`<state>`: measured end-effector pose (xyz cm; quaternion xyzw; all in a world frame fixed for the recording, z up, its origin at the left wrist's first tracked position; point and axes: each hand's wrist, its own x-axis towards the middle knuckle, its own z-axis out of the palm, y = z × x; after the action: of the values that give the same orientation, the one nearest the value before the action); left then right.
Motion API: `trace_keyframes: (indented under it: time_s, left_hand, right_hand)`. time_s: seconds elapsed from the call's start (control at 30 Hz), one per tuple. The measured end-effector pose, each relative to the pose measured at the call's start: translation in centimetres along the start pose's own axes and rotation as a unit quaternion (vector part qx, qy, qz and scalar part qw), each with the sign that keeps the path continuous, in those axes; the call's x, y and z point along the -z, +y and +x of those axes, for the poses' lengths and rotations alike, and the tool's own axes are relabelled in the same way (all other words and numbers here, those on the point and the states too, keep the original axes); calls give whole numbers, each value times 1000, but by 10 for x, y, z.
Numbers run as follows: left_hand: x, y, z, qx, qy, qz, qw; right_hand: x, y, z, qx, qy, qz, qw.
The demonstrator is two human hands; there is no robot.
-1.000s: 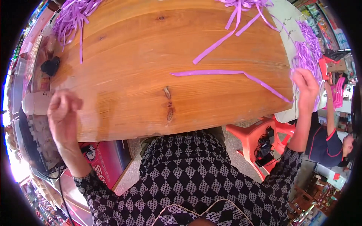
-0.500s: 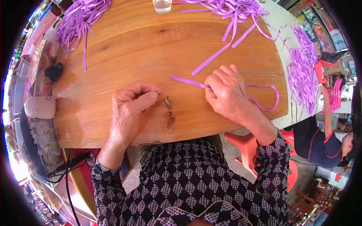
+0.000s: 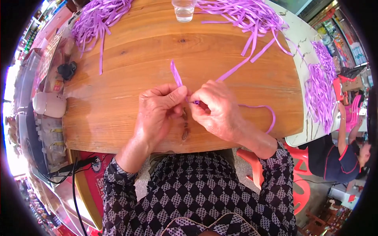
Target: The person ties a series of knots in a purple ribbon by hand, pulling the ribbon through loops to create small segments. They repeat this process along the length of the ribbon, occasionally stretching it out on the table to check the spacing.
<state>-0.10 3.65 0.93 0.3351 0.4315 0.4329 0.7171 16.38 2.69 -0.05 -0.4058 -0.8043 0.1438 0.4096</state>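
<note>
A narrow purple ribbon (image 3: 176, 74) runs between my two hands above the wooden table. My left hand (image 3: 160, 104) pinches it between thumb and forefinger, with its short free end sticking up past the fingertips. Close beside it, my right hand (image 3: 216, 110) is closed on the same ribbon; a small twisted or knotted bit shows at the fingertips. To the right of that hand, a loop of ribbon (image 3: 271, 114) curves out over the table. Beyond the right hand lies another strip, trailing from a purple ribbon pile (image 3: 244, 15) at the far side.
A second ribbon pile (image 3: 98, 17) lies far left, and a clear cup of water (image 3: 184, 11) stands at the far edge. More ribbon (image 3: 319, 86) covers a white side table. A pale rounded object (image 3: 49, 105) sits left. Another person (image 3: 340, 157) and red stools (image 3: 301, 192) are at right.
My left hand has moved right and now pinches the ribbon. My right hand has come left to meet it, and the free end now points away from me. The whole view has shifted slightly.
</note>
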Motion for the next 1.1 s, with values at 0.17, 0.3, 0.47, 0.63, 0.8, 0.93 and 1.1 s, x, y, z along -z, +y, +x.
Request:
trace_keyframes:
  time_s: [0.17, 0.3, 0.47, 0.63, 0.8, 0.93, 1.1]
  left_hand:
    - [1, 1, -16, -42, 22, 111, 993]
    - [-6, 1, -23, -58, -2, 152, 987]
    - [-1, 1, -21, -7, -53, 4, 999]
    - [16, 1, -16, 26, -89, -88, 992]
    - [25, -4, -14, 23, -133, -175, 975]
    - [29, -5, -13, 28, -158, -203, 966]
    - [28, -8, -8, 32, -157, -213, 964]
  right_hand:
    - [19, -3, 13, -41, 19, 1, 999]
    - [9, -11, 16, -128, 18, 194, 972]
    - [11, -8, 14, -261, 74, 381, 884]
    - [24, 1, 14, -254, 85, 460, 847]
    - [22, 1, 12, -253, 18, 383, 888]
    - [20, -1, 12, -295, -25, 370, 880]
    - [22, -6, 12, -289, -33, 371, 882]
